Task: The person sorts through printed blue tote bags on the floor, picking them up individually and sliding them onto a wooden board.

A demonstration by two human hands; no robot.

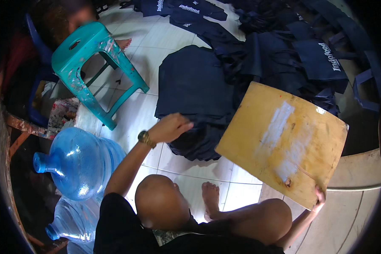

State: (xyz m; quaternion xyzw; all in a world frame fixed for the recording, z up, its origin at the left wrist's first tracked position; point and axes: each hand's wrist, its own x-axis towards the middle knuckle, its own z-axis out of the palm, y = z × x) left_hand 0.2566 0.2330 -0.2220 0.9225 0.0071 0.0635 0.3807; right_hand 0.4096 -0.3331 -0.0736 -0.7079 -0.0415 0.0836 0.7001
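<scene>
In front of me, a stack of dark navy fabric bags (193, 82) lies on the tiled floor. My left hand (171, 128), with a watch on the wrist, is at the stack's near left edge. Its fingers are curled and partly hidden, so whether they grip the cloth is unclear. My right hand (319, 200) grips the near right corner of a yellowish flat board (282, 143). The board is tilted, with whitish smears and stains on its face. Its far left part overlaps the view of the bags.
A paint-stained green plastic stool (82, 57) stands at the left, with another person's foot (123, 43) behind it. Large blue water jugs (79, 162) lie at my left. More dark bags (320, 60), some with white writing, spread over the floor at the right.
</scene>
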